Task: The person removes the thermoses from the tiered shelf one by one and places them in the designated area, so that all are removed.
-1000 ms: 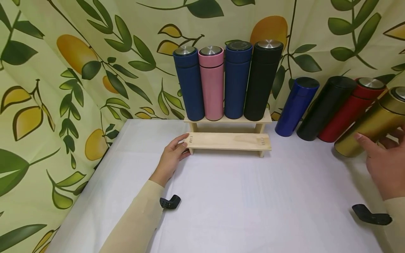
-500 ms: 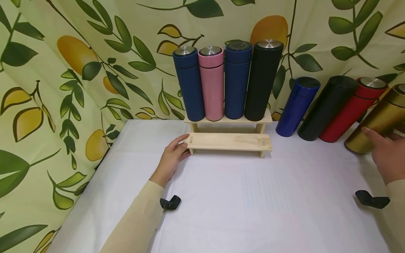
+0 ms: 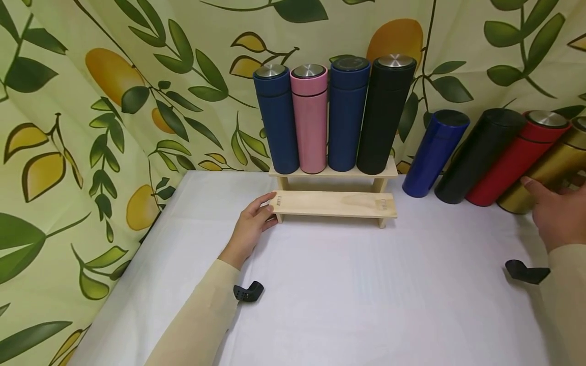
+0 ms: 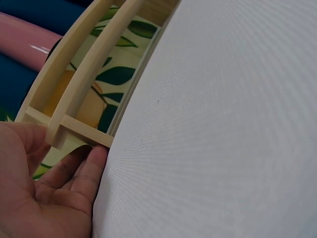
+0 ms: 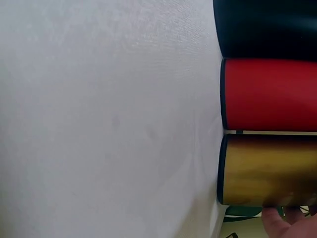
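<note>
1. Nearest lies the white surface (image 3: 366, 284), with tan sleeves (image 3: 192, 315) reaching over it from both sides.
2. On the left, the left hand (image 3: 249, 223) grips the left end of the wooden rack (image 3: 331, 203), its thumb and fingers clamped on the lower shelf, seemingly to steady it.
3. On the right, the right hand (image 3: 560, 216) has thumb and fingers curled around the gold bottle (image 3: 554, 162); some of those fingers are hidden.
4. The gold bottle appears to stand on the surface at the right end of a row, just beside the red bottle (image 3: 517, 162); the short black bottle (image 3: 478, 155) and bright blue bottle (image 3: 435, 155) continue leftward. The step in hand looks like lining it up there.
5. The next move seems to call for a gentle, even release, without knocking the red bottle.
6. Farther back, the rack's upper shelf carries, left to right, a dark blue bottle (image 3: 276, 124), a pink bottle (image 3: 310, 122), another dark blue one and a tall black bottle (image 3: 386, 117).
7. Farthest hangs leaf-patterned cloth (image 3: 183, 101).
</note>
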### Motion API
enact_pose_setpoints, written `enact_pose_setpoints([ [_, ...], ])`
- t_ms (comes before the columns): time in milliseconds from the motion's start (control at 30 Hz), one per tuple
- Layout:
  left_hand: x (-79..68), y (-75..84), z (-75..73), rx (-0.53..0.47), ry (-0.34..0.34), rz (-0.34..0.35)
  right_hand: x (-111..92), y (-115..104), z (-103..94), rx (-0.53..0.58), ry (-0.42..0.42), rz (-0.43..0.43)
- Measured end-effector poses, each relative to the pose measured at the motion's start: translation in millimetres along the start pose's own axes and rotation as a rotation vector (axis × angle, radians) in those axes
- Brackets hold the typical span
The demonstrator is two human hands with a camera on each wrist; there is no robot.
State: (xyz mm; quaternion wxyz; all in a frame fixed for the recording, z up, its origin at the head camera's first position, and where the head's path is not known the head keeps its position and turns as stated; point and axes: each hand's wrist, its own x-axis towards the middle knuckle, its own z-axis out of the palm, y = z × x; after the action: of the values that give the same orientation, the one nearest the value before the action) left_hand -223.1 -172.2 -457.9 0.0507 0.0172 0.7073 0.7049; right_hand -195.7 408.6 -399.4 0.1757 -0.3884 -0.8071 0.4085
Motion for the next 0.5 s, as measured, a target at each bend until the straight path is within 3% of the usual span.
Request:
enact_pose_setpoints([
  [300, -0.6, 1.7, 0.8, 0.002, 0.003, -0.006, 6.1, 5.8, -2.6, 0.031, -0.031, -0.030],
  [500, 0.2, 1.3, 1.3, -0.003, 0.002, -0.011, -1.1, 5.6, -1.4, 0.058, -0.011, -0.062],
])
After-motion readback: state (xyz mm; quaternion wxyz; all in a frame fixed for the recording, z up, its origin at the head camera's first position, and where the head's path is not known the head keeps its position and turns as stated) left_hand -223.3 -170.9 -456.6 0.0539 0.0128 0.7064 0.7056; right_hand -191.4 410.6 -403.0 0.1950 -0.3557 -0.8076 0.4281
